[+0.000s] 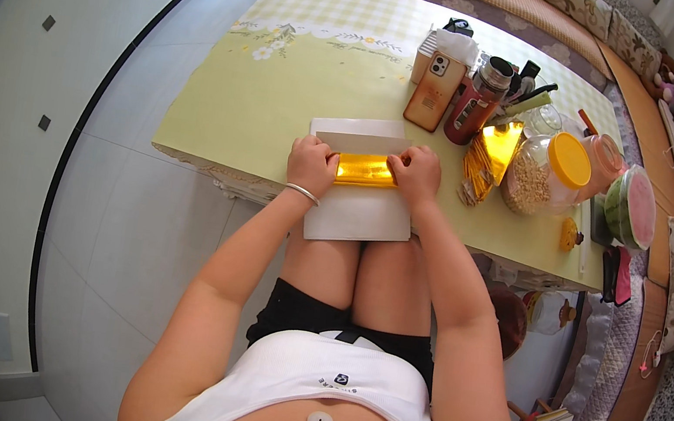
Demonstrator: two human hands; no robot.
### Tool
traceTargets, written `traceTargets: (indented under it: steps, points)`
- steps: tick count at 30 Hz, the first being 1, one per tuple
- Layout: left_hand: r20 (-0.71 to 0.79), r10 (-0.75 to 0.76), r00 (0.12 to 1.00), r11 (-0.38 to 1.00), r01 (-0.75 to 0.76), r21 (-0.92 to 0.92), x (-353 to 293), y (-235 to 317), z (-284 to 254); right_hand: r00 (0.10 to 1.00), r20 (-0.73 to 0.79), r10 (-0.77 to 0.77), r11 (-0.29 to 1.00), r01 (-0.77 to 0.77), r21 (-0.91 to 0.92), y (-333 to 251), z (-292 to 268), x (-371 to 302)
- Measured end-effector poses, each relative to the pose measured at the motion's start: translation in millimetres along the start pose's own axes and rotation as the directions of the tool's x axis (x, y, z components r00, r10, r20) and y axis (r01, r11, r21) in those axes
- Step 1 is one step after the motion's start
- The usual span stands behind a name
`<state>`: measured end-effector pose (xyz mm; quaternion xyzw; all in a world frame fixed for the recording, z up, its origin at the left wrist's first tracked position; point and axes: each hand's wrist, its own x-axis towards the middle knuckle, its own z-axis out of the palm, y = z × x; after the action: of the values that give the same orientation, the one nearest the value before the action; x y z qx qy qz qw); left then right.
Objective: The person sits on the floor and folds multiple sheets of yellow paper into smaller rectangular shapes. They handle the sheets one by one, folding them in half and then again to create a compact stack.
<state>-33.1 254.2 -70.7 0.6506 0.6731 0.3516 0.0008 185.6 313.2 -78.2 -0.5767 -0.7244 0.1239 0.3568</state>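
A strip of shiny gold foil paper (365,171) lies across a white paper or card sheet (358,219) at the table's near edge. My left hand (314,165), with a bangle at the wrist, pinches the foil's left end. At the other end, my right hand (417,174) grips it with thumb and curled fingers. The foil looks folded or rolled into a flat band between them. Behind it rises a pale flap (359,140); whether it belongs to the same sheet I cannot tell. More folded gold foil pieces (490,160) stand in a pile right of my right hand.
Beyond my right hand stand a phone (436,91), a red flask (476,100) and a yellow-lidded jar (530,184) of pale pieces. A covered cut watermelon (632,207) sits at the table's right end. The table (238,111) has a green checked cover. A sofa runs behind and right.
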Motion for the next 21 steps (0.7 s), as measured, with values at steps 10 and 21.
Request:
traceTargets:
  steps: [10, 21]
  points:
    - [0.024, 0.559, 0.829, 0.828, -0.559, 0.043, -9.9, 29.1, -13.4, 0.998, -0.065, 0.018, 0.997, -0.022, -0.069, -0.5, 7.4, -0.8]
    - [0.470, 0.322, 0.822, 0.873, -0.449, 0.188, -33.0, 38.8, -5.4, 0.996, -0.094, -0.001, 0.996, -0.008, -0.092, -3.7, 6.6, -2.0]
